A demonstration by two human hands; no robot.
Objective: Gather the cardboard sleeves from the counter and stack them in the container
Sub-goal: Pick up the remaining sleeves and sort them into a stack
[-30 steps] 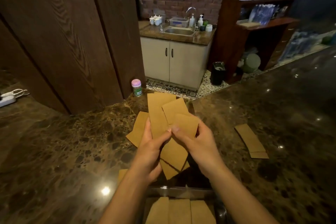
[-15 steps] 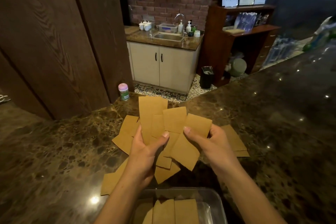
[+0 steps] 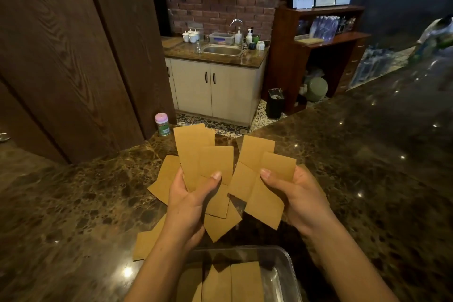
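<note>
Flat brown cardboard sleeves are fanned out in both hands above the dark marble counter (image 3: 73,203). My left hand (image 3: 188,206) grips several sleeves (image 3: 196,152), thumb pressed on their front. My right hand (image 3: 299,198) grips two or three sleeves (image 3: 257,193), held slightly apart from the left bunch. More sleeves lie on the counter: one (image 3: 165,176) behind my left hand and one (image 3: 144,243) under my left forearm. A clear plastic container (image 3: 282,267) sits at the near edge below my hands, with sleeves (image 3: 235,282) laid side by side in it.
A small pink-lidded jar (image 3: 162,124) stands at the counter's far edge beside dark wooden panels (image 3: 73,56). Beyond the counter are a sink cabinet (image 3: 215,88), a black bin (image 3: 275,103) and a wooden shelf unit (image 3: 316,56).
The single fanned bunch has split: my right hand has drawn its sleeves to the right, away from those in my left hand. Both hands have risen, and the container shows more fully.
</note>
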